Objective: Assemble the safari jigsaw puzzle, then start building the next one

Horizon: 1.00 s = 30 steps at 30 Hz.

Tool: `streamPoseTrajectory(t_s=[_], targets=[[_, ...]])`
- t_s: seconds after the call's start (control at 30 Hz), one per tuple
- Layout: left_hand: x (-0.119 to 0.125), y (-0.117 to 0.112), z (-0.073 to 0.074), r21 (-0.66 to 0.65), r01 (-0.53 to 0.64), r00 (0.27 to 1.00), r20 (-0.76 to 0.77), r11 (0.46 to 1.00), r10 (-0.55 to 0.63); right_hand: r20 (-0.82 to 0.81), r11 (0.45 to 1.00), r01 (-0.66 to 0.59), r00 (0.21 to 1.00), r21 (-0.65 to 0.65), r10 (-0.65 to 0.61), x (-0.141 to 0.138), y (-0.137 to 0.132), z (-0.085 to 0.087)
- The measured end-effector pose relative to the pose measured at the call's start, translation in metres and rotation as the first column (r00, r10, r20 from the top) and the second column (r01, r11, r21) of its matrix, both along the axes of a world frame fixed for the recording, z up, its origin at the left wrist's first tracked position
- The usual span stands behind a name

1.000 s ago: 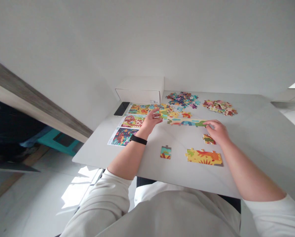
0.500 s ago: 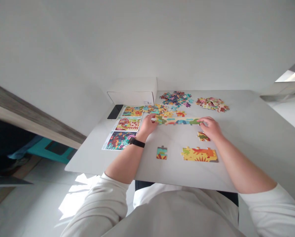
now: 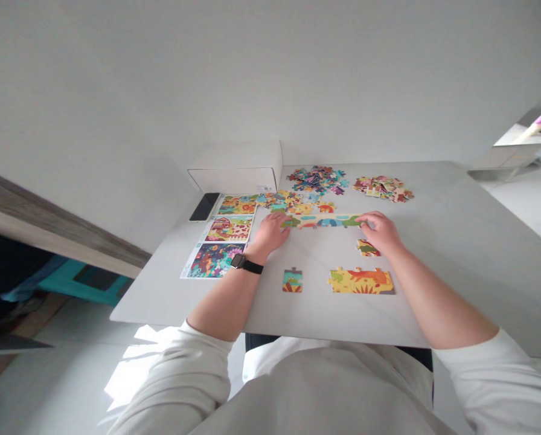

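A long strip of joined jigsaw pieces (image 3: pixel 329 222) lies across the table between my hands. My left hand (image 3: pixel 273 231) is closed at its left end, fingers over the edge and thumb beside it. At the right end, my right hand (image 3: pixel 380 231) grips the strip between thumb and fingers. Just below my right hand is a small jigsaw section (image 3: pixel 367 247), partly covered by the hand. Nearer to me lie a yellow joined section (image 3: pixel 361 281) with an orange animal and a single blue-and-red jigsaw piece (image 3: pixel 293 281).
Behind the strip are a yellowish pile of pieces (image 3: pixel 279 199), a dark multicoloured pile (image 3: pixel 318 179) and a pinkish pile (image 3: pixel 383 188). Picture sheets (image 3: pixel 227 229) lie to the left, beside a phone (image 3: pixel 204 207). A white box (image 3: pixel 234 172) stands against the wall.
My left hand has settled flatter over the strip's left end. My right hand keeps its hold at the other end. The whole view has shifted slightly.
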<state>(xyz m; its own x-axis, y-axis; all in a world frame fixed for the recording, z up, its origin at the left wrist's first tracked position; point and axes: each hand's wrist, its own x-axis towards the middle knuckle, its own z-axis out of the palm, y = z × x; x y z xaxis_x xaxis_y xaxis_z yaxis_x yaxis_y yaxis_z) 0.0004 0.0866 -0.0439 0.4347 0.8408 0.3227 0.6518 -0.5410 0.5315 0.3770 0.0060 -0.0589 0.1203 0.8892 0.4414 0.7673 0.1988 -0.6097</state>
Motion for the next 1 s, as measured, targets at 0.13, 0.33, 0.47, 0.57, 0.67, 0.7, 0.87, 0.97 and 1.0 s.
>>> streamPoseTrajectory(t_s=[0.13,0.33,0.47,0.57,0.67,0.7,0.87,0.97,1.0], targets=[[0.004,0.0,-0.003,-0.016,0.07,0.997,-0.035,0.997,-0.07,0.005,1.0,-0.003,1.0,-0.009,0.003,0.0,0.0,0.0],[0.002,0.0,-0.004,-0.014,0.081,0.995,-0.051,0.997,-0.081,0.028,1.0,-0.023,0.999,-0.01,0.024,-0.002,0.0,-0.001],[0.004,0.0,-0.007,-0.03,0.039,0.999,-0.035,0.999,-0.04,0.078,0.999,-0.049,0.996,-0.014,0.05,-0.002,0.0,-0.003],[0.006,0.0,-0.009,-0.033,0.038,0.999,-0.015,0.999,-0.038,0.146,0.997,-0.07,0.986,-0.038,0.075,0.0,0.0,-0.007],[0.009,0.0,-0.01,-0.024,0.047,0.999,-0.007,0.999,-0.048,0.22,0.995,-0.078,0.971,-0.068,0.091,0.001,0.001,-0.01],[0.009,-0.001,-0.01,-0.019,0.054,0.998,-0.015,0.998,-0.054,0.237,0.994,-0.079,0.967,-0.077,0.095,0.001,0.001,-0.011],[0.01,-0.005,-0.007,0.009,0.076,0.99,-0.121,0.997,-0.075,0.281,0.991,-0.077,0.954,-0.106,0.104,0.003,0.001,-0.012],[0.008,-0.007,-0.005,0.028,0.045,0.984,-0.171,0.999,-0.04,0.297,0.992,-0.066,0.95,-0.108,0.095,0.003,0.0,-0.012],[0.008,-0.007,-0.004,0.033,0.034,0.983,-0.182,0.999,-0.027,0.299,0.993,-0.06,0.95,-0.106,0.089,0.002,0.0,-0.013]])
